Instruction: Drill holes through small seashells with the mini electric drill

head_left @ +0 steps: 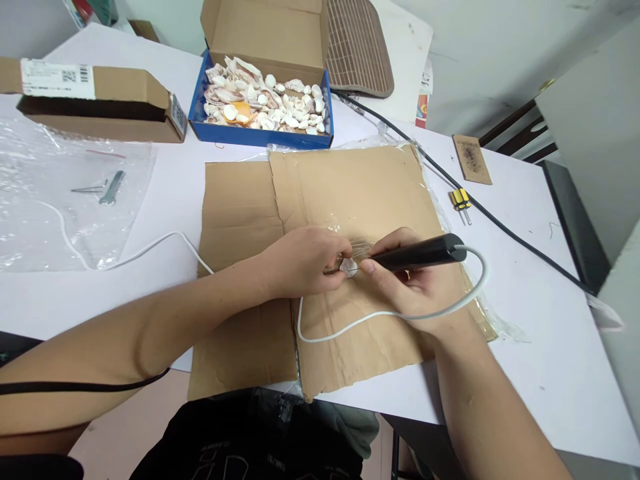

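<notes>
- The work surface is a white table (pixel 550 360), lit evenly, with its near edge running along the bottom right of the view.
- Two overlapping sheets of brown cardboard (pixel 350 193) lie flat in the middle of the table, with clear plastic film showing past their right edge.
- The left hand (pixel 300 261) is closed, pinching a small white shell (pixel 349 267) down on the cardboard near its centre.
- The right hand (pixel 417 283) grips a black pen-shaped tool (pixel 417 253), held almost level, its tip just at the shell.
- A white cord (pixel 390 313) leaves the tool's right end, loops over the cardboard near the hands, then runs left across the table.
- At the far side sits an open blue box (pixel 260 135) with a brown cardboard lid flap, filled with pale seashells (pixel 270 103).
- To the far left lies a long brown carton (pixel 100 100) bearing a white label.
- A sheet of clear plastic (pixel 65 200) covers the left of the table, with a small metal piece on it.
- A black cable (pixel 500 227) crosses the right of the table diagonally; a small yellow-handled tool (pixel 460 199) lies just beside it.
- A small brown board (pixel 472 159) lies far right, and a slatted brown mat (pixel 357 43) rests beyond the box against a pale wall.
</notes>
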The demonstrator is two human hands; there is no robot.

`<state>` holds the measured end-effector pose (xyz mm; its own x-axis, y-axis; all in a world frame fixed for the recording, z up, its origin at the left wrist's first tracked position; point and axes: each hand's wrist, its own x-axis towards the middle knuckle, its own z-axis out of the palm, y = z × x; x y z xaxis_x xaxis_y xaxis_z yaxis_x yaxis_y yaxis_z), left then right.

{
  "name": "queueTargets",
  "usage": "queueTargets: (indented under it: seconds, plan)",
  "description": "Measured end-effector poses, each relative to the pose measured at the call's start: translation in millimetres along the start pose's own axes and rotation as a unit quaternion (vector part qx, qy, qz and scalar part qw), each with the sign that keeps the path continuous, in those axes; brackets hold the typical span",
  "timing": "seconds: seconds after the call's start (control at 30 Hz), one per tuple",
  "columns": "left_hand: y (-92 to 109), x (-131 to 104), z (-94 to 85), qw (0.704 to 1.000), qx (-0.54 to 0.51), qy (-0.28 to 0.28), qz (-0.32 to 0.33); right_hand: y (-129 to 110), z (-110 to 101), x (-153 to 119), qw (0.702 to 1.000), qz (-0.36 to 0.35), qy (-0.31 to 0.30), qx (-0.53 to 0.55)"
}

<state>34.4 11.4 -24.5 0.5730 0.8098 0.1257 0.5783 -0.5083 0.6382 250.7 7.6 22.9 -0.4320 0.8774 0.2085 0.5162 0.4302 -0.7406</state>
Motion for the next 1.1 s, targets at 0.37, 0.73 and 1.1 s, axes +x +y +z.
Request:
queueTargets:
  seconds: [0.37,0.73,1.1]
  plan:
    - [2.9,0.6,-0.4,0.999,0.022,-0.019,-0.021,5.4,0.3,-10.1,0.98,-0.06,0.191,-0.006]
    - [3.9,-6.9,-2.5,1.0,0.005,0.003,-0.023,11.2,-17.1,-15.9,0.956,-0.077,0.283,-0.001]
    - [9.3,-5.7,-8.4,1.0,0.001,0.0,-0.009,30.8,1.7,-31.8,0.967,0.014,0.171,0.189]
